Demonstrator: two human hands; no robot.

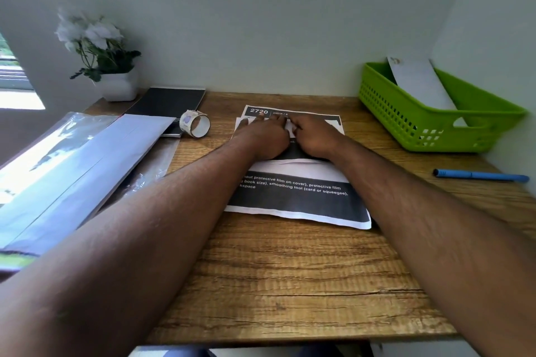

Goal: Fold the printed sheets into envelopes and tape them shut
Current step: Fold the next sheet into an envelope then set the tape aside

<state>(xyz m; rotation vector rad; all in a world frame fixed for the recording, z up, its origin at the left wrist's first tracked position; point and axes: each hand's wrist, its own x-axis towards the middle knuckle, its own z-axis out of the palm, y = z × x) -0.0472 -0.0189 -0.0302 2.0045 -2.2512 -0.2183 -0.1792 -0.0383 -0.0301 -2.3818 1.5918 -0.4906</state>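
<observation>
Both bare forearms reach in from the bottom corners across a wooden desk (290, 269) and meet at its far middle. Left hand (265, 136) lies palm down, fingers stretched forward and flat on a printed sheet (298, 197), gripping nothing. Right hand (314, 136) sits just beside it, touching, fingers curled down onto a small white folded bit of paper; cannot tell whether it pinches that bit or only presses it. Sheet is black with white text, lies flat mid-desk, a white fold band across it under the wrists, "2720" readable at its far edge. Tape roll (195, 123) stands on edge left of the sheet, near but apart. Black notebook (168, 101) behind the roll, white flower pot (119, 85) in the far left corner. Plastic-wrapped paper stack (72, 171) covers the left side. Green basket (435, 116) far right with a white envelope (420, 84) leaning inside. Blue pen (481, 175) lies near the right edge.
</observation>
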